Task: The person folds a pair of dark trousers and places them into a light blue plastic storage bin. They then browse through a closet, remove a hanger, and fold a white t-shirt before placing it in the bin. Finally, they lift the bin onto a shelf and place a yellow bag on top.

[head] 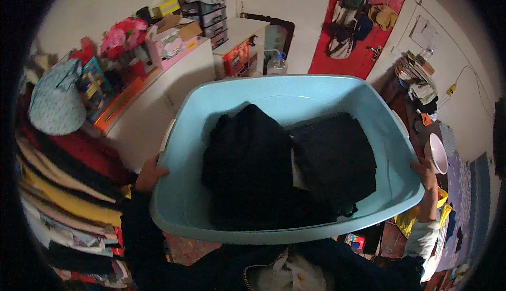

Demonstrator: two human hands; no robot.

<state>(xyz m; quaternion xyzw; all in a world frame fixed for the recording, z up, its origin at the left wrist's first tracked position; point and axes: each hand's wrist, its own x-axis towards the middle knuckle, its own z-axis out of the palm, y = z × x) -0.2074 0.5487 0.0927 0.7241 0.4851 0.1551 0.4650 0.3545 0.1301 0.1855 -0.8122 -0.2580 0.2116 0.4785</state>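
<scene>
A large light-blue plastic basin (312, 103) is held up in front of my chest, one hand at each side. My left hand (150, 174) grips its left rim, with the thumb over the edge. On the opposite rim, my right hand (426, 172) has hold of the basin's right side. Inside lie dark folded clothes: a rumpled black garment (249, 164) on the left and a flatter black one (336, 152) on the right. A small pale strip shows between them. The fingers under the rim are hidden.
Stacked folded clothes (71, 196) rise at the left, beside a white cabinet (166, 93) carrying boxes and pink flowers (124, 36). Ahead are a water jug (277, 65) and a red door (355, 26) hung with bags. A pink bowl (437, 153) stands at the right.
</scene>
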